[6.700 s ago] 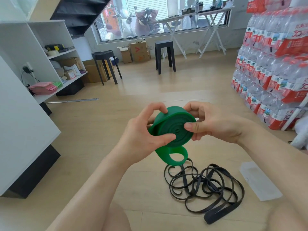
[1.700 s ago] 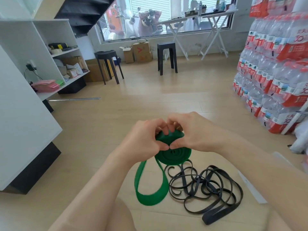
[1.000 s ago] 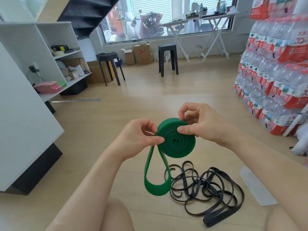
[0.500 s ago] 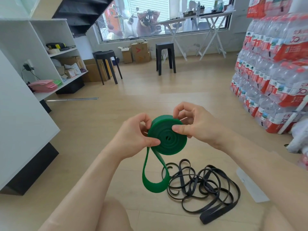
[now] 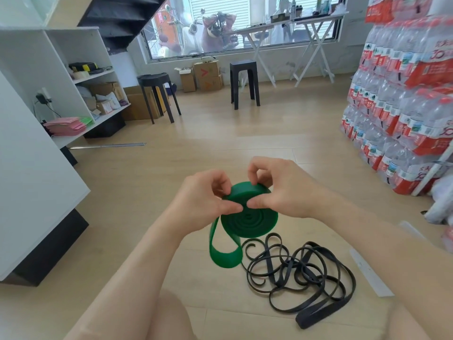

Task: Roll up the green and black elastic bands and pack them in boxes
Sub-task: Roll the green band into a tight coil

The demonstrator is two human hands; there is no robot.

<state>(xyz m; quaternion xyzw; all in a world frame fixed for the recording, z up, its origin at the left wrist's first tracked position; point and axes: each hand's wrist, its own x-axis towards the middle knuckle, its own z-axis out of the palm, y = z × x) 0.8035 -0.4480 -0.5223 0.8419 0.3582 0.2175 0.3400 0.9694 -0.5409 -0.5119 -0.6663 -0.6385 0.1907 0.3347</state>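
Note:
The green elastic band (image 5: 250,220) is mostly wound into a flat coil held above the floor, with a short loose loop hanging from its left side. My left hand (image 5: 204,201) pinches the coil's left edge between thumb and fingers. My right hand (image 5: 279,190) grips the coil's top right, thumb on its face and fingers curled over the rim. The black elastic band (image 5: 301,271) lies unrolled in a tangled heap on the wooden floor, just below and right of the coil.
A clear flat plastic piece (image 5: 370,273) lies on the floor right of the black band. Stacked packs of water bottles (image 5: 402,104) fill the right side. A white shelf unit (image 5: 36,153) stands at left. Two black stools (image 5: 244,83) stand farther back.
The coil has tilted flatter and my thumbs have come together on its face. The hanging green loop has grown shorter than a second ago.

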